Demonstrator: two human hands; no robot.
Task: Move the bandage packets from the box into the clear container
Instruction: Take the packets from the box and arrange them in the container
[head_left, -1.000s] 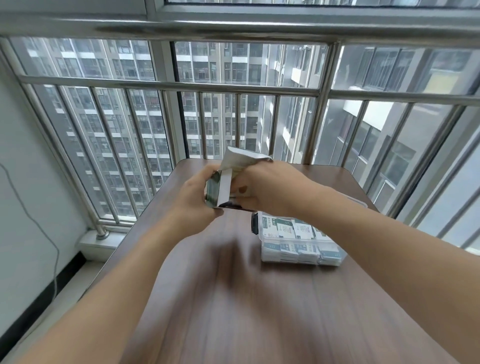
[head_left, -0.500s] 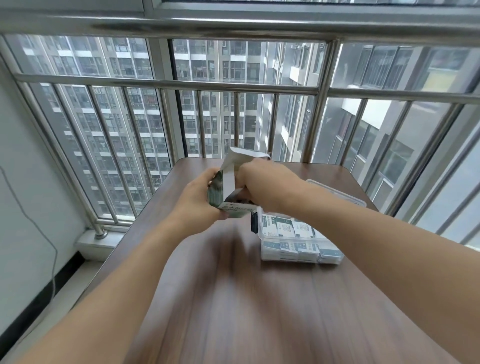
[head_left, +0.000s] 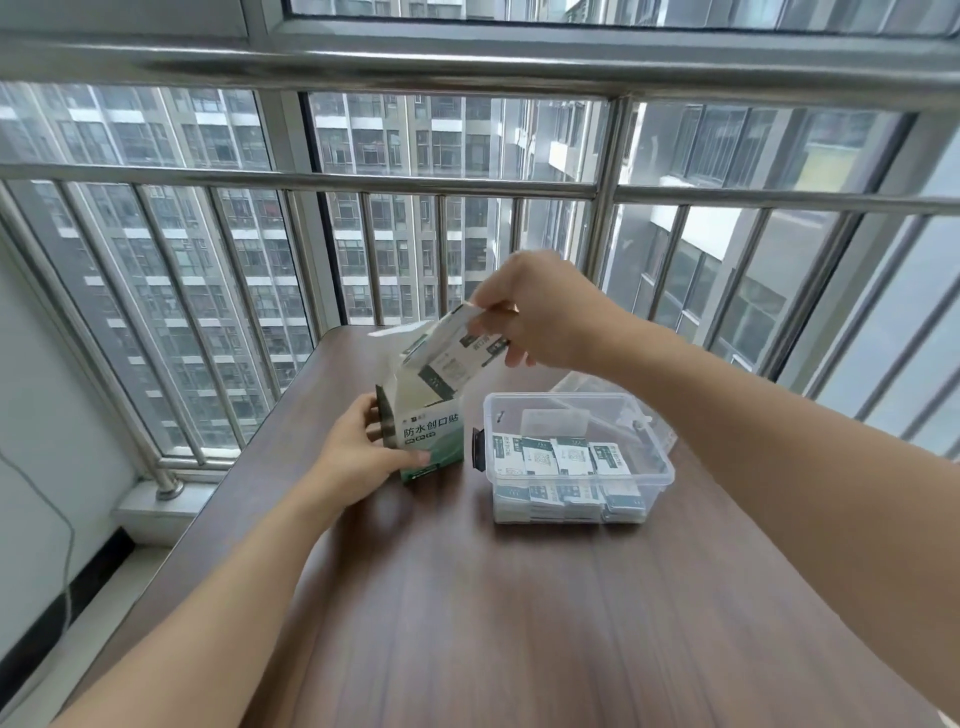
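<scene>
A white and green bandage box (head_left: 431, 434) stands upright on the brown table (head_left: 467, 597), its top flap open. My left hand (head_left: 358, 449) grips the box by its left side and front. My right hand (head_left: 540, 312) pinches a bunch of white and green bandage packets (head_left: 452, 356), half drawn out above the box's open top. To the right sits the clear container (head_left: 654, 447), open, with several packets (head_left: 561, 462) stacked in rows inside.
The container's clear lid (head_left: 587, 384) lies behind it on the table. A steel window railing (head_left: 363, 182) runs close behind the table's far edge. The left table edge drops to a sill and white wall with a hanging cable (head_left: 67, 545).
The box has come down from mid-air to stand on the table. My right hand has lifted up and away from the box, drawing packets out of it.
</scene>
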